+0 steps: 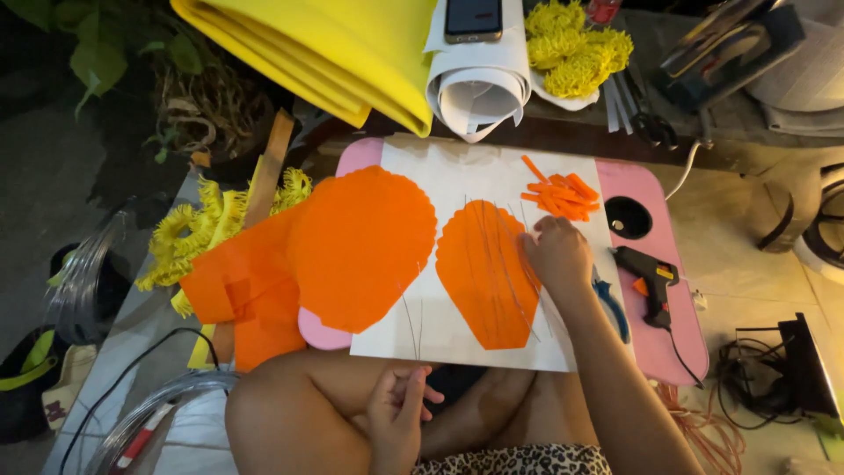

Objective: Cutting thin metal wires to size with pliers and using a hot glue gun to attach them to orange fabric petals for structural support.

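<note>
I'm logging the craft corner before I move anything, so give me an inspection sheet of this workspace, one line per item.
Surface: pink lap table with a white sheet laid on it.
Job's things: orange petal cutout with thin wires across it; larger orange cutout hanging over the table's left edge; orange strips.
Clutter: glue gun, blue-handled tool, yellow foam roll, white roll, phone, yellow fringe.
Grippers: right hand on the petal's right edge; left hand at the lap, pinching something too thin to tell.
Cables: glue gun cord; orange cord on the floor.
Surroundings: plants, tiled floor.
</note>
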